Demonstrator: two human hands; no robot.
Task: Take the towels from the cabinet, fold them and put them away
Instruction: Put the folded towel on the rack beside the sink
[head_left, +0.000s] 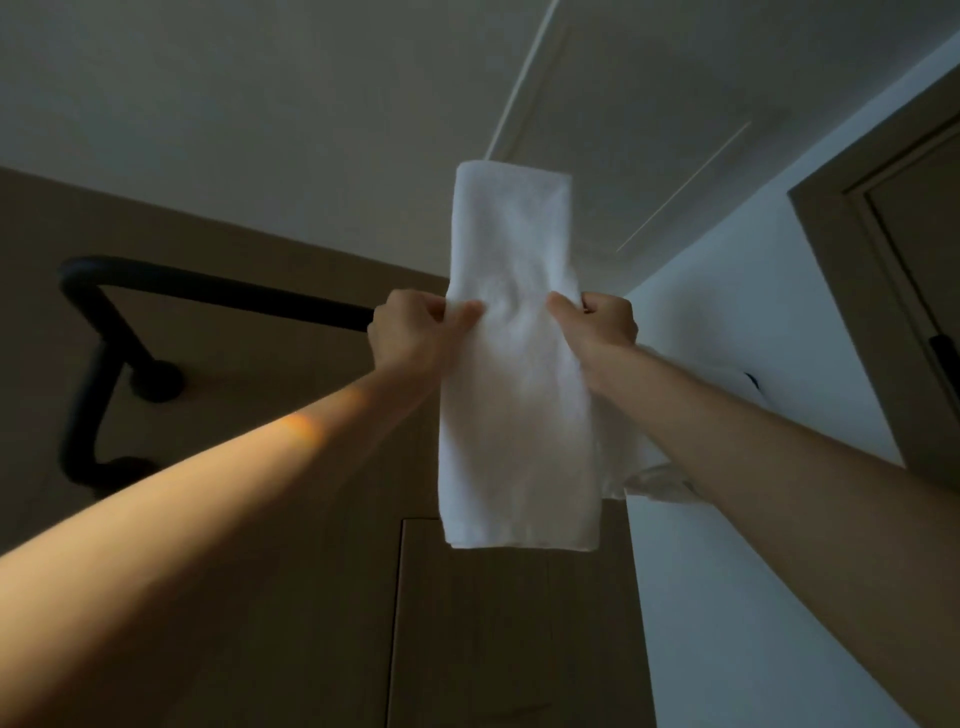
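We have the towel (517, 364) up in the air, held by both hands at about mid-length. Left hand (415, 327) pinches the left edge, thumb on the near face, fingers curled behind. Right hand (597, 319) does the same on the right edge. Both grips closed on cloth, nothing else in them.

Towel is a long narrow white strip, already folded lengthwise by the look of it. Long axis runs up-down in view: upper half stands above the hands toward the ceiling (311, 104), lower half hangs below them, with its bottom hem in front of the cabinet door (519, 623). Hands sit level, on opposite edges, neither clearly nearer; the towel lies between them.

Our read: mid-fold, next move likely brings the upper half over onto the lower, or halves the strip crosswise. That turns on the two pinch points staying level, else the edges skew.

Around: black pipe rail (208, 286) on the brown wall, left and beyond the left hand, close to it in view; depth unclear. Second bit of white cloth (654, 478) under the right forearm, can't tell what it is. White wall (753, 338) right, dark door frame (883, 260) far right. No worktop in view.
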